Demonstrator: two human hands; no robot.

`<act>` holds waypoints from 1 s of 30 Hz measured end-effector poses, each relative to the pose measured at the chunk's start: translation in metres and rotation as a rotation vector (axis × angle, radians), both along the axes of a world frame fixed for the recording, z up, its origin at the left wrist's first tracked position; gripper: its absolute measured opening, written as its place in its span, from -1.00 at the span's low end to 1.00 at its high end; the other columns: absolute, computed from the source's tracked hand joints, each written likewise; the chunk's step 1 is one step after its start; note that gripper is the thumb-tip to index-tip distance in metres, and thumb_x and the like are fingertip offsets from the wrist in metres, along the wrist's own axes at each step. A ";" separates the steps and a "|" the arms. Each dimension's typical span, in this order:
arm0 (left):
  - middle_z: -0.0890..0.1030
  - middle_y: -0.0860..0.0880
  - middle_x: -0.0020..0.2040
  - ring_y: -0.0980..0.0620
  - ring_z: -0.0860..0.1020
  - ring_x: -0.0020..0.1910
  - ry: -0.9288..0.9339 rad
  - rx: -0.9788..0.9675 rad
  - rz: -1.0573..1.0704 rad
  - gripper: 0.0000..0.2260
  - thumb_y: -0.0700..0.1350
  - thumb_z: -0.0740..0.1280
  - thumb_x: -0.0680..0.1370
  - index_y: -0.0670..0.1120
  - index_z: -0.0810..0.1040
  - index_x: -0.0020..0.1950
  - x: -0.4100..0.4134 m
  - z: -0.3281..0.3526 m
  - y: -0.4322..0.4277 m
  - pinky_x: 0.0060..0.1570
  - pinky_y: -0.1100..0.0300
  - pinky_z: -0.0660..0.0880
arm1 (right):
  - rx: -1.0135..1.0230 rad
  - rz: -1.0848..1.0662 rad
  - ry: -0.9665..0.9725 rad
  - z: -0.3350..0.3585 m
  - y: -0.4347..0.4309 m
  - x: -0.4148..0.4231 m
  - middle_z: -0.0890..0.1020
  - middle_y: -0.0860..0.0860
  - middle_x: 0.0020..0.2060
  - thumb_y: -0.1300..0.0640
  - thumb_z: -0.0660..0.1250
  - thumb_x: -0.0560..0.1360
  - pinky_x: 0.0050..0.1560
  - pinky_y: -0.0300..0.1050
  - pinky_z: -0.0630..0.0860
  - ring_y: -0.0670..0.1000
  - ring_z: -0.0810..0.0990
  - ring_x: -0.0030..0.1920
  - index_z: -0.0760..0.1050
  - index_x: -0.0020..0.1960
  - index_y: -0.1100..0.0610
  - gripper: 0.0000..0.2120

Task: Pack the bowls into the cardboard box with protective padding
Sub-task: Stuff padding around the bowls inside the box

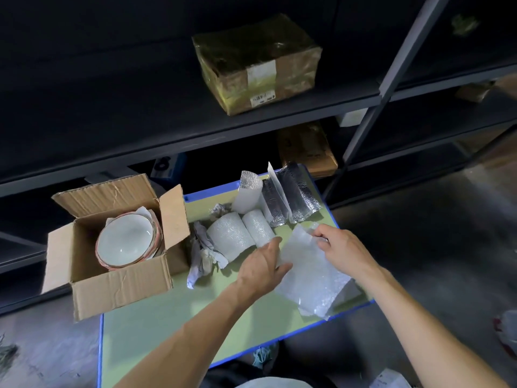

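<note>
The thin bubble wrap sheet (310, 278) is looking slippery, so I think it could be sliding out of my fingers, or tearing, if I am pulling its edges apart too hard. My right hand (344, 247), in the middle right of the frame, is pinching its upper edge between thumb and fingertips. My left hand (263, 264) is holding its left edge, thumb on top. The sheet is lying partly on the green table (167, 326), just beside two white rolls (232, 236). The bowls (126, 242) are sitting stacked in the open cardboard box (120, 287) at the left, the top one uncovered.
</note>
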State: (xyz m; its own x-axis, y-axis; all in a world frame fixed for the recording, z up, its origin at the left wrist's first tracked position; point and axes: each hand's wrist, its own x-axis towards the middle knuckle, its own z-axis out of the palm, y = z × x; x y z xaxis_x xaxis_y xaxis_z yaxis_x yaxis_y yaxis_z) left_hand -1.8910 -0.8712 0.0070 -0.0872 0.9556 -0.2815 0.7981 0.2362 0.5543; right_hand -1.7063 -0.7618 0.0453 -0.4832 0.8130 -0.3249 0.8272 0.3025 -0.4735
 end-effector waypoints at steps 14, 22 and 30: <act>0.48 -0.13 -0.09 -0.05 0.44 -0.17 -0.264 0.183 0.009 -0.54 -0.21 0.32 0.52 0.09 0.42 0.40 -0.007 0.034 0.008 -0.20 0.18 0.33 | -0.086 0.172 0.039 0.013 -0.015 -0.014 0.54 -0.04 0.33 0.33 0.14 0.57 0.27 -0.07 0.43 0.03 0.49 0.31 0.46 0.40 -0.10 -0.49; 0.44 0.04 -0.36 0.09 0.32 -0.37 -0.270 -0.009 0.020 -0.60 0.17 0.48 0.46 -0.15 0.46 -0.22 -0.022 0.023 0.020 -0.32 0.17 0.28 | -0.053 0.176 -0.001 0.012 -0.017 -0.010 0.64 -0.02 -0.05 0.37 0.15 0.49 0.03 0.02 0.51 0.08 0.55 0.02 0.57 0.06 0.03 -0.65; 0.68 0.02 -0.06 0.07 0.61 -0.04 -0.172 -0.041 -0.013 -0.66 0.20 0.45 0.47 0.04 0.62 0.15 -0.031 0.006 0.011 -0.02 0.22 0.49 | 0.037 -0.014 -0.094 0.026 0.003 0.011 0.56 -0.06 -0.16 0.38 0.13 0.42 -0.09 0.00 0.51 0.11 0.57 -0.05 0.55 0.08 -0.01 -0.58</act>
